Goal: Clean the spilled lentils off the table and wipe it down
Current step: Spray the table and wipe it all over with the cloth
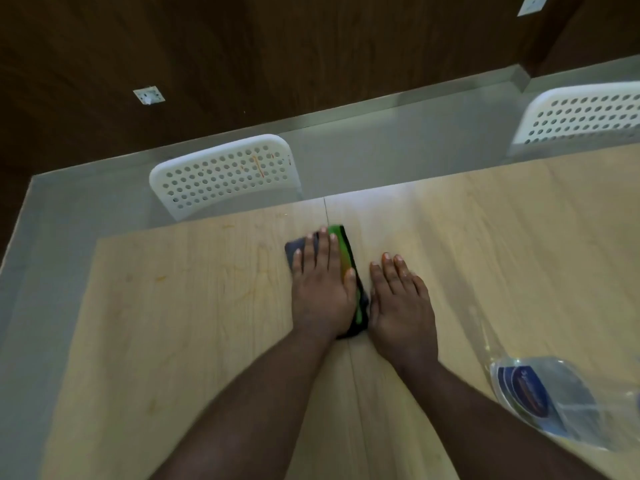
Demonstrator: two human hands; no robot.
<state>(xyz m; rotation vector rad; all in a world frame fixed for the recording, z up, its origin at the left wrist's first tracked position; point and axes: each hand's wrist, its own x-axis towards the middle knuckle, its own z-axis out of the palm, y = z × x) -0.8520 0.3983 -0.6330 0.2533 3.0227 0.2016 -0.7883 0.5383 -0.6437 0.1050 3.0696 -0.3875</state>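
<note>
Pale wood desk [207, 306], no lentils visible: wiping step, left hand [320, 289] flat on cloth [348, 251], right hand [401, 306] spread beside (next, likely a sweep over the faint stains).

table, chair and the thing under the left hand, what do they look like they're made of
Table: pale wood or wood-look laminate with a smooth matte finish; grain lines and a seam show. Chair: white moulded plastic, judging by the even round holes and rounded edges. Cloth under the left hand: soft dark fabric with a green stripe, probably microfibre; blur leaves that open.
</note>
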